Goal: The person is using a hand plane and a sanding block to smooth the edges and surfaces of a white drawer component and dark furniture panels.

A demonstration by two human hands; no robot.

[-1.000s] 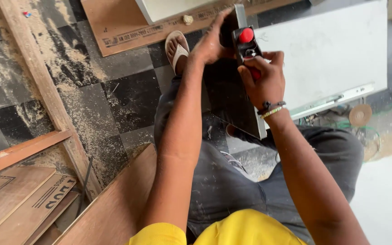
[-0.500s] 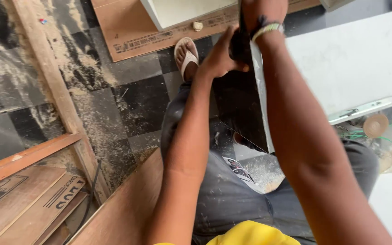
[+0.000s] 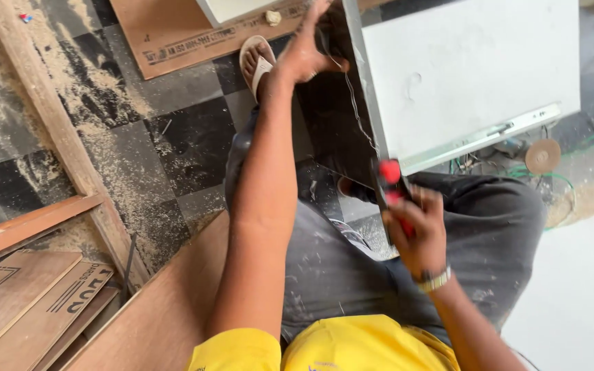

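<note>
Now the left hand point(image 3: 304, 51) grips the white panel point(image 3: 472, 75), the right hand point(image 3: 417, 230) clutches a red-handled tool point(image 3: 390, 189); slipping could gouge it.

The white board point(image 3: 476, 69) looks smooth and matt, its rail point(image 3: 479, 137) shiny metal; the wood strips point(image 3: 29, 223) look rough and dusty.

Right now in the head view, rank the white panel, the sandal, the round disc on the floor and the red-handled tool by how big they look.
1. White panel, by far.
2. Sandal.
3. Red-handled tool, partly hidden in the right hand, so its rank against the sandal is unsure.
4. Round disc.
</note>
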